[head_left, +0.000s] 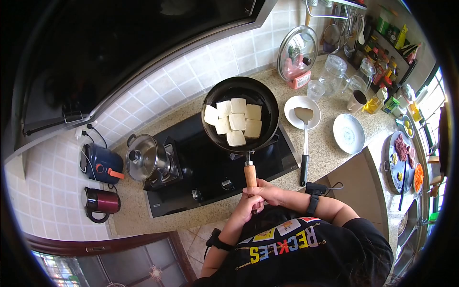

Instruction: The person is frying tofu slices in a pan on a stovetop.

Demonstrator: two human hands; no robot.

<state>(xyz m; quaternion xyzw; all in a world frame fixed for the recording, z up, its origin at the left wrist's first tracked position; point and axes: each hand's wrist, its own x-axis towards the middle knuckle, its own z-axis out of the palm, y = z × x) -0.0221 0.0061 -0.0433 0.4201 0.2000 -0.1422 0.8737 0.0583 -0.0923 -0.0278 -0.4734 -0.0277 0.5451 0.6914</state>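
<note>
A black frying pan [241, 88] holds several pale square slices of tofu [236, 122], spread in a loose group. Its wooden handle [250, 174] points toward my body. My right hand [267, 192] is closed around the handle's lower part. My left hand [248, 204] is wrapped there too, just below and overlapping the right one, so some fingers are hidden. The pan sits over the right side of the black gas stove [191, 182]; whether it rests on the burner cannot be seen. To its right, a spatula [305, 143] lies with its blade in a white bowl [296, 106].
A lidded pot [146, 158] stands on the left burner. Further left are a dark blue appliance [104, 165] and a red kettle [103, 203]. A glass lid [297, 52] leans upright behind. A plate [348, 134], glass jugs [334, 71] and a round cutting board with meat [397, 177] are rightward.
</note>
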